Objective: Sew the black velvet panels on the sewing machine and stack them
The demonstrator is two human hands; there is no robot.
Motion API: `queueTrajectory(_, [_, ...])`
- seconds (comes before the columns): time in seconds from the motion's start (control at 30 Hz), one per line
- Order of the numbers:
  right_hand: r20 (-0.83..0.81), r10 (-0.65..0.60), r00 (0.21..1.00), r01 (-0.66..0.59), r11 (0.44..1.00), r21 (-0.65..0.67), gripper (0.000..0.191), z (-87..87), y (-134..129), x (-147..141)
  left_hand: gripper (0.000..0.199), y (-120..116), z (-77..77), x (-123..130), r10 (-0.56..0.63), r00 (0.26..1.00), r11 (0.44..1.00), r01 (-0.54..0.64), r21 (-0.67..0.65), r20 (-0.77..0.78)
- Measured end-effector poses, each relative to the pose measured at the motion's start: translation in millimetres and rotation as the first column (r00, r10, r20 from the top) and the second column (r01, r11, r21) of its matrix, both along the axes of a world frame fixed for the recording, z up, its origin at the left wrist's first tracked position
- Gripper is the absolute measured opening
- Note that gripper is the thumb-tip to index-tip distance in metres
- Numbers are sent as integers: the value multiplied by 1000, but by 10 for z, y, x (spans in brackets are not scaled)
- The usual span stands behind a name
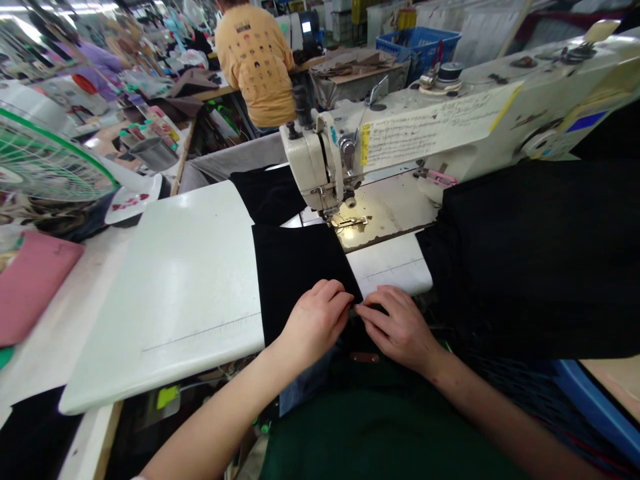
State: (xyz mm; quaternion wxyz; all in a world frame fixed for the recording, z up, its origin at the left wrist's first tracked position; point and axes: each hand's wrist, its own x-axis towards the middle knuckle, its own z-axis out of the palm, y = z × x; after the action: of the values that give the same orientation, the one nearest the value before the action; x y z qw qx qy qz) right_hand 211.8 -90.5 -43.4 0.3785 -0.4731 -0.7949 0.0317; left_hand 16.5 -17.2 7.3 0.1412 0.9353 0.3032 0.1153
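Black cloth point(300, 267) lies on the white tabletop point(190, 260) in front of me, its far edge at the needle end of the sewing machine point(310, 163). My left hand point(320, 313) pinches its right edge near the close corner, and my right hand point(397, 327) pinches there too, fingertips almost meeting. Smooth and pale, the surface carries ruler-like markings point(210, 331) on either side. Another black piece point(270, 193) lies just beyond; dark fabric point(545, 260) is heaped to my right. Farther out are a green-rimmed fan point(50, 157), a blue crate point(423, 43) and a person in a yellow shirt point(255, 63), back turned, amid crowded surroundings.
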Motion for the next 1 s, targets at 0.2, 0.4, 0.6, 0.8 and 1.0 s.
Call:
queueTrajectory(0.2, [10,3,1000,-3,1000,2,23,-20,-1,-12,15,-56,-57,40,-32,999,997,29,76,32])
queueTrajectory(0.4, [-2,12,1000,-12,1000,-1,21,-10,3,-4,14,-47,-37,63,-51,999,993,49,109,11])
queueTrajectory(0.6, [-137,-18,990,22,1000,22,31,22,48,36,18,-66,-46,28,-103,993,973,112,203,-59])
queueTrajectory(0.8, [57,98,994,-100,995,28,31,138,153,94,27,-65,-65,-58,-209,977,951,215,221,-52])
queueTrajectory(1.0, [73,91,993,-90,996,-20,36,174,405,56,22,216,-4,-60,-170,985,971,171,167,-22])
